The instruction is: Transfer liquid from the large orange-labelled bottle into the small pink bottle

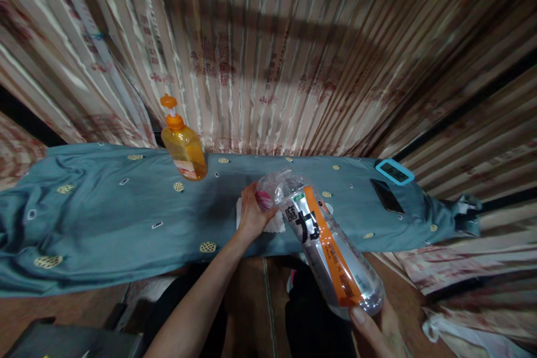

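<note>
Clear plastic bottle (331,251) aslant between both hands (250,215) (380,327)

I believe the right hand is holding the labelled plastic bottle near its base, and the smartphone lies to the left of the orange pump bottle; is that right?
Not quite: in the head view, the smartphone lies to the right of the orange pump bottle. The rest stands.
</note>
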A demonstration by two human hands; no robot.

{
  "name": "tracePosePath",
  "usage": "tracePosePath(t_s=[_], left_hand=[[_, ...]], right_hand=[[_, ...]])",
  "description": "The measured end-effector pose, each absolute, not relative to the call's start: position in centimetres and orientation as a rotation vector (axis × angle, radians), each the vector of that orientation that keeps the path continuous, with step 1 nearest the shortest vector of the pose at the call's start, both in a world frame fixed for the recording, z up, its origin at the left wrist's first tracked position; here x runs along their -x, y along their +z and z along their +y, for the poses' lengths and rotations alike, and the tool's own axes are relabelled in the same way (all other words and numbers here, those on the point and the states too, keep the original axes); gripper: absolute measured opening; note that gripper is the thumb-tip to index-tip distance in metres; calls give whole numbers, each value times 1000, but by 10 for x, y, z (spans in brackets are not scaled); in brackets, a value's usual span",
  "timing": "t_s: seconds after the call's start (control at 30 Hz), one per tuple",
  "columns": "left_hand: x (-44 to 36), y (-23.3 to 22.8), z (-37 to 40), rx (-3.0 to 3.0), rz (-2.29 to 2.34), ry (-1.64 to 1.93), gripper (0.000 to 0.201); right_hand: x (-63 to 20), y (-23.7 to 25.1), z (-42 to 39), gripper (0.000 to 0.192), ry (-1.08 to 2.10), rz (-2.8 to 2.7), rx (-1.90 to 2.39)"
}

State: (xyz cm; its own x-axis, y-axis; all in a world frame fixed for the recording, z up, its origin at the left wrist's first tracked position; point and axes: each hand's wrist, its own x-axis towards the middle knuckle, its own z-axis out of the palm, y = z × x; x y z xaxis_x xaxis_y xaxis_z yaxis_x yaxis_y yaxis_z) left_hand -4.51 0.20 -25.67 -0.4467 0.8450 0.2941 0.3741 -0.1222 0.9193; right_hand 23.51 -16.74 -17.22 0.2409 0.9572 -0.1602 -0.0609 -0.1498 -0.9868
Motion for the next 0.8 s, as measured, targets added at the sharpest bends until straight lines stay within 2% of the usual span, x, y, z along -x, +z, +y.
tracePosePath(t_s=[0.23, 0.5, 0.8], left_hand=[[45, -254, 1, -1328, 1757, 1587, 87], [44, -252, 0, -1330, 1781, 1558, 87], [47, -260, 2, -1341, 1770, 1567, 89]], right_hand=[[-238, -176, -168, 85, 1124, -921, 1398], [-237, -175, -170, 65, 1131, -932, 1365], [-242, -183, -171, 72, 1130, -920, 1404]])
